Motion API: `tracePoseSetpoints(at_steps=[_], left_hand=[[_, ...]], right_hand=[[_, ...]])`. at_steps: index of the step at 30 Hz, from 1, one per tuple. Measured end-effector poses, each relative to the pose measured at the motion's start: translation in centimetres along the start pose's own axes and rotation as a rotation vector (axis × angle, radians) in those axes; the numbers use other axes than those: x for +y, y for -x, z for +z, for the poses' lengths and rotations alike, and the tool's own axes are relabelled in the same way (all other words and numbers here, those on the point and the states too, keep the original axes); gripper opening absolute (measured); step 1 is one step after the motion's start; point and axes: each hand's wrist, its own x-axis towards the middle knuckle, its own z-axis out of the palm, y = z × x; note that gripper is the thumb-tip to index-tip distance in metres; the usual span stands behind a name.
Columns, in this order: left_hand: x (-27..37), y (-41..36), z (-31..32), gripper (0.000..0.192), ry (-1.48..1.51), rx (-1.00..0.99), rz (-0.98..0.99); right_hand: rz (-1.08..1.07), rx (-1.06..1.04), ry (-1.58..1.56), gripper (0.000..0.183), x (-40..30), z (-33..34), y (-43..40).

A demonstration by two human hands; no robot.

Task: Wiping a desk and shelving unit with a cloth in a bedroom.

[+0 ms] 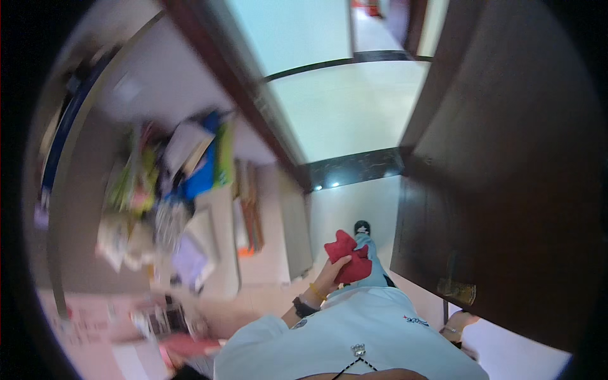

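Note:
My left hand [337, 273] grips a crumpled red cloth [349, 259] in front of my body, above my leg in light blue trousers. The thumb lies over the cloth, and a yellow band and a black band circle the wrist. At the lower right, my right hand [463, 320] is partly visible beside the edge of a dark wooden door [498, 190]. A bracelet shows on that wrist. The fingers are not clear enough to read. A brass-coloured handle plate [457, 290] is on the door near this hand.
A cluttered desk [225, 270] on the left holds bags, papers and a blue item [202, 178], all blurred. Ahead, a dark stone threshold [354, 167] crosses the doorway to a pale tiled floor [351, 104]. The dark door frame [237, 85] rises at left.

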Motion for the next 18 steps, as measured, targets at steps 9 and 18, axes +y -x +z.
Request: tracePoseSetpoints(at_steps=[9,18], left_hand=[[10.8,-17.1,6.2,0.042,-0.231,-0.196,-0.033],[18.1,-32.9,10.1,0.043,-0.236,-0.302,-0.024]], right_hand=[[0.348,0.251,-0.042,0.022,-1.3,8.4,-0.1],[0.517,0.176,-0.110,0.021,-4.5,19.4,-9.3]])
